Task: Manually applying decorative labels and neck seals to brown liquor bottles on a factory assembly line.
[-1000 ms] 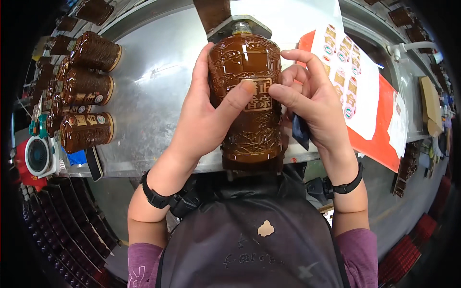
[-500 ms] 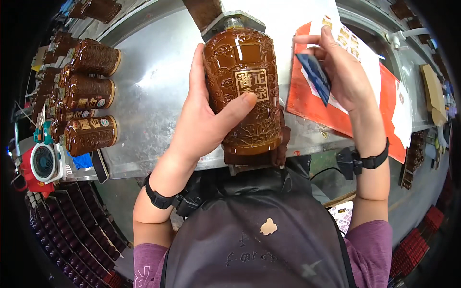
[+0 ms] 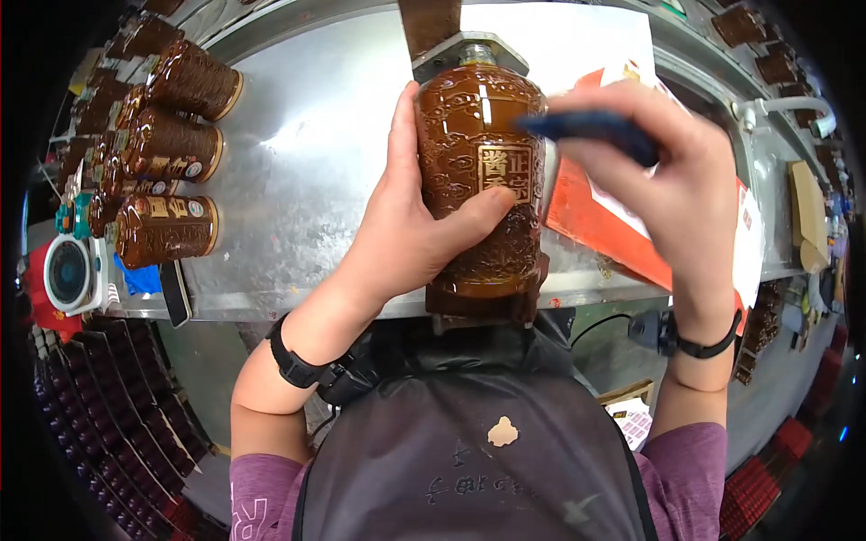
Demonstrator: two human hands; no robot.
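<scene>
A brown glazed bottle (image 3: 478,126) with raised patterns and a gold-framed label lies in a holder, its neck pointing away from me against a grey metal plate (image 3: 437,60). My left hand (image 3: 392,230) is closed around its left side, the thumb resting across the front at the label's lower edge. Over the bottle's right shoulder, my right hand (image 3: 690,194) grips a flat dark blue piece (image 3: 600,128). Motion smears that piece, and its exact kind cannot be made out. Its tip overlaps the bottle in view; whether it touches is unclear.
Several similar brown bottles (image 3: 171,149) lie at the left on the metal table (image 3: 289,198). To the right are a red-orange sheet (image 3: 600,221) and white label sheets (image 3: 749,239). A small fan (image 3: 69,270) stands at the table's left edge, near a dark phone-like slab (image 3: 175,293).
My right hand has swung left and turned over, bringing the blue piece from above the red sheet to the bottle. My left hand keeps its hold; bottle and holder appear further right in view.
</scene>
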